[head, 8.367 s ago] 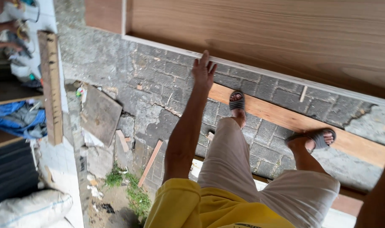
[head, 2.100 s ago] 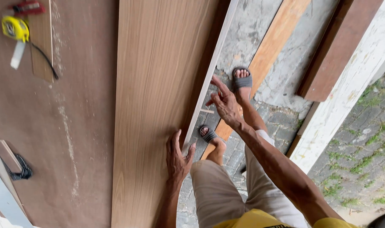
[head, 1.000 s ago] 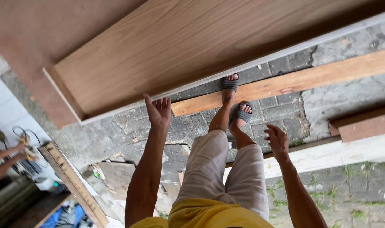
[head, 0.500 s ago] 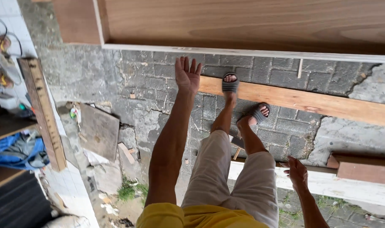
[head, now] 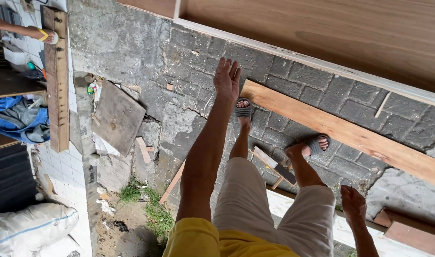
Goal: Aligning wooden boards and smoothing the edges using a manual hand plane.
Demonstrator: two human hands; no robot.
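While both feet are standing by the long plank [head: 351, 135], the left hand [head: 227, 78] is reaching out, fingers spread and empty. The right hand [head: 353, 204] is hanging loose, gripping nothing.

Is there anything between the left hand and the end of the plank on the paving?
Nothing visible. The left hand is open and empty, held in the air just left of the plank end. Only bare paving shows around it. One sandalled foot rests by that plank end, just below the hand.
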